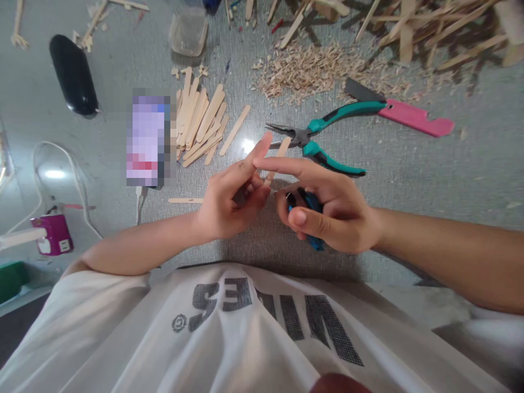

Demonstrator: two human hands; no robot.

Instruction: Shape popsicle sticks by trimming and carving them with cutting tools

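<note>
Grey table (450, 174): pliers (323, 139), stick pile (200, 123) beyond both hands.

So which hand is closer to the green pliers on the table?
Right. The right hand sits just below the green pliers, its forefinger almost under the handles. The left hand is further off, to their lower left.

Sticks (200, 123): pale bare wood, matt, smooth. Shavings (311, 71): rough wood. Pliers (323, 139): dark metal, teal-black plastic grips, slight sheen. Worktop (429, 174): grey, fine-textured, dusty. Case (73, 73): black, glossy. Shirt (245, 333): white cloth, matt.
</note>
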